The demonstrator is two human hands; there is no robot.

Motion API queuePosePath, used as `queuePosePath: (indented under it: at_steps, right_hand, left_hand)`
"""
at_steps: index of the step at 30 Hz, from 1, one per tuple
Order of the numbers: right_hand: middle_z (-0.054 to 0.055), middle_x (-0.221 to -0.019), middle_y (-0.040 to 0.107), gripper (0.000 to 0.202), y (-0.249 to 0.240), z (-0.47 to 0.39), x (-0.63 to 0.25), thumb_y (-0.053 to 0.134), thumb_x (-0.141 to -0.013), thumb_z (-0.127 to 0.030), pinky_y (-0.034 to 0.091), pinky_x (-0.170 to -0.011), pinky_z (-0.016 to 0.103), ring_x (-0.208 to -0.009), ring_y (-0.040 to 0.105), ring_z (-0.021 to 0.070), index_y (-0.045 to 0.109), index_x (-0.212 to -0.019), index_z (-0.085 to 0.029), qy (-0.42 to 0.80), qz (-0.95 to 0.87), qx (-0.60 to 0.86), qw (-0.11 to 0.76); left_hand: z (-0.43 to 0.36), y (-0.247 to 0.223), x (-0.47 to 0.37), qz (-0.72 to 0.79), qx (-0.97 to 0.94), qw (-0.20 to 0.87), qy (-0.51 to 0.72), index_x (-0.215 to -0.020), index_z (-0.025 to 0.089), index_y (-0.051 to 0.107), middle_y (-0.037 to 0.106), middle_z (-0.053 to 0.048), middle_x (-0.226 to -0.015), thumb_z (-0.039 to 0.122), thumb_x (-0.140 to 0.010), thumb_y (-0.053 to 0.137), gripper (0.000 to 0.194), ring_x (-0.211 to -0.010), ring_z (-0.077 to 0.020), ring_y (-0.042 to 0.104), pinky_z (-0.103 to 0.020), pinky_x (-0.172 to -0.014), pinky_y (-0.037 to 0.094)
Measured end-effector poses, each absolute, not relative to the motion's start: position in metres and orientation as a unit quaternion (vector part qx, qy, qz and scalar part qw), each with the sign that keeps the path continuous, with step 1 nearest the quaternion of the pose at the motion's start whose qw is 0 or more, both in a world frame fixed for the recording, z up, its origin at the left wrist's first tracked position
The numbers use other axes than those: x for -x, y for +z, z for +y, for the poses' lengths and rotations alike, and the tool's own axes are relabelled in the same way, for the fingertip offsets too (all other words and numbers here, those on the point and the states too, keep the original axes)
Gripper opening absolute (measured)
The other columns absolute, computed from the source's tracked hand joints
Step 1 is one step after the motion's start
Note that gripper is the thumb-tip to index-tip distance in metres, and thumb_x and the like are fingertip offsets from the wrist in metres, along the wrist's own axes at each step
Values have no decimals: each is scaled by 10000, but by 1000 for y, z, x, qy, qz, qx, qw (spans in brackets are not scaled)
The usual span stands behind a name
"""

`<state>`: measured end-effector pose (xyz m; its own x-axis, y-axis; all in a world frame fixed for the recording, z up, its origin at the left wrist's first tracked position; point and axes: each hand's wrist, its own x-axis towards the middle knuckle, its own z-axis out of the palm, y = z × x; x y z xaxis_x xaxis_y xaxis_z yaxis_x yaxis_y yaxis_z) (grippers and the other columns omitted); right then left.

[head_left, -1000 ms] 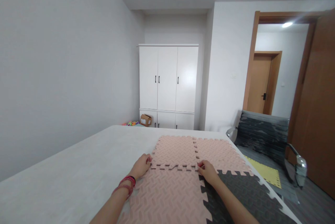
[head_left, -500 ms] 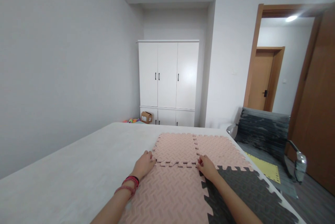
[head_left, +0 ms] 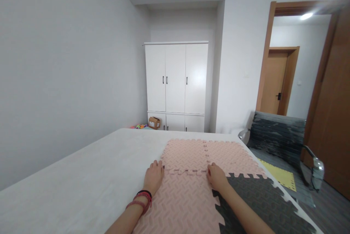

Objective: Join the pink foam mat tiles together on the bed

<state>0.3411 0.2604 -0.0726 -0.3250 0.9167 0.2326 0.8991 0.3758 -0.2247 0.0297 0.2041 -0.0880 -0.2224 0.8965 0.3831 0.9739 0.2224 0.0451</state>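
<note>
across a wide pale grey table [head_left: 82, 175] four foam puzzle mats are lying joined: near pink mat [head_left: 180, 204], far left pink mat [head_left: 184, 155], far right pink mat [head_left: 232, 159] and a dark grey mat [head_left: 259, 201] at the near right. the left hand [head_left: 153, 177] is lying flat, fingers together, pressing on the left end of the toothed seam between the two left pink mats. the right hand [head_left: 217, 176] is pressing, fingers curled down, where the four mats are meeting. left of the mats the tabletop is lying bare towards the blank wall. the right table edge is running just beside the mats, with a dark chair [head_left: 279, 135] and a yellow mat [head_left: 281, 179] on the floor beyond it. a white wardrobe [head_left: 176, 84] is standing at the far wall, a small cardboard box [head_left: 154, 122] at its foot. an open doorway [head_left: 290, 77] is showing at the right. both forearms and the near mats are being cut off by the bottom edge.
</note>
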Motion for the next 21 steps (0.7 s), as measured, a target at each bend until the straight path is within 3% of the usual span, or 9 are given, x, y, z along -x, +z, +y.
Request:
queuePosePath:
  at_steps: [4, 11, 17, 21]
  right_hand:
    - [155, -1109, 613, 341, -70, 249, -328, 349, -825, -53, 450, -747, 311, -983, 593, 231, 638, -977, -150, -23, -821, 558, 117]
    - [197, -1033, 637, 351, -45, 238, -315, 340, -810, -34, 447, -787, 395, -979, 600, 272, 639, -983, -93, -60, -836, 537, 96]
    - [117, -1020, 667, 290, -48, 224, -299, 422, -782, -126, 430, -811, 325, -981, 601, 225, 647, -962, -153, -20, -899, 427, 94]
    - [135, -1024, 666, 469, -56, 219, -296, 400, -756, -136, 436, -815, 341, -959, 614, 243, 535, -1205, -126, 7, -897, 430, 104]
  left_hand:
    - [207, -89, -26, -776, 601, 128, -139, -1049, 157, 529, 550, -105, -1028, 293, -919, 296, 300, -967, -230, 527, -332, -757, 398]
    - [204, -84, -29, -791, 580, 126, -147, -1011, 163, 547, 555, -101, -1060, 347, -873, 365, 294, -1010, -240, 506, -352, -795, 377]
    - [206, -85, -30, -803, 563, 122, -154, -1002, 141, 561, 569, -111, -1061, 360, -858, 365, 328, -1027, -252, 504, -379, -849, 359]
    - [210, -87, -26, -800, 569, 114, -152, -1017, 148, 556, 576, -101, -1085, 358, -859, 372, 321, -1049, -238, 510, -374, -892, 355]
